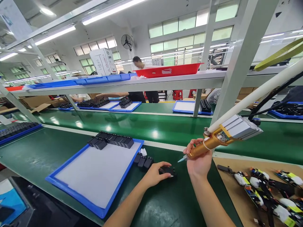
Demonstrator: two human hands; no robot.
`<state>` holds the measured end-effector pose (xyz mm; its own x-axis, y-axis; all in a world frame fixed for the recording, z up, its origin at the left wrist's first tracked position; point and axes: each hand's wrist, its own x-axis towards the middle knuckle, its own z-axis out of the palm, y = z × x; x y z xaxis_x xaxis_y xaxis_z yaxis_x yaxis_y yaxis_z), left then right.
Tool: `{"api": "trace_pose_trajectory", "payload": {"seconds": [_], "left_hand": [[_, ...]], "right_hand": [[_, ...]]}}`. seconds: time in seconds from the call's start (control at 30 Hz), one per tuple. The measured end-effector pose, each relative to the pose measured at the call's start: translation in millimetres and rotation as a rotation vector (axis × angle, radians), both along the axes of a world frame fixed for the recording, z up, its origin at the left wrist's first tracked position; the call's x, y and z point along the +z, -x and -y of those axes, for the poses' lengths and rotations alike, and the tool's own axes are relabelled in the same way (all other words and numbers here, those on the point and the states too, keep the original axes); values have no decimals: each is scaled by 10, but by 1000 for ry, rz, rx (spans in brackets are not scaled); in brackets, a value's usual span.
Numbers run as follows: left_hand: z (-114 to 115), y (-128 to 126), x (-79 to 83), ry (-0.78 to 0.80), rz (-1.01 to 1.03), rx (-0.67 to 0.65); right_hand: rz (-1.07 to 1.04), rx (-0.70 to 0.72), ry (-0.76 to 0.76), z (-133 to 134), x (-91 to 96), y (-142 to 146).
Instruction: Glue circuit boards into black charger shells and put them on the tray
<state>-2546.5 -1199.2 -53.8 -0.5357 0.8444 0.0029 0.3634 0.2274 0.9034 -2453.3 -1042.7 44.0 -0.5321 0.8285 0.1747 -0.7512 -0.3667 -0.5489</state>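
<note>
My left hand (155,174) rests on the green bench, its thumb and fingers closed round a small black plastic housing (168,171). To its right, my right hand (200,162) grips a gold-coloured dispensing gun (203,148) from below. The gun has a pale blue tapered nozzle (182,159), which points left and down, a little apart from the housing. Several more black housings (143,161) stand between my left hand and a blue-rimmed tray (123,175). A row of the same housings (111,139) lines the tray's far side.
A white pole (258,94) with black cables reaches the gun from the upper right. Circuit boards with wires (262,189) lie on brown cardboard (227,181) at right. A shelf (165,81) with a red tray (169,70) crosses above the green belt (151,126). People work beyond.
</note>
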Motion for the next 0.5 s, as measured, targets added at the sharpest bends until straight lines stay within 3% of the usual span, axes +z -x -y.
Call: {"api": "trace_pose_trajectory", "payload": {"seconds": [0.23,0.37,0.5], "left_hand": [[-125,38,-315,-182,351,65],[-157,33,-354,-179,287,84],[-113,-37,-268,-123,37,73]], "right_hand": [[48,-39,21,-17,34,0],[40,-18,23,-19,18,2],[34,-8,11,-10,-6,-4]]}}
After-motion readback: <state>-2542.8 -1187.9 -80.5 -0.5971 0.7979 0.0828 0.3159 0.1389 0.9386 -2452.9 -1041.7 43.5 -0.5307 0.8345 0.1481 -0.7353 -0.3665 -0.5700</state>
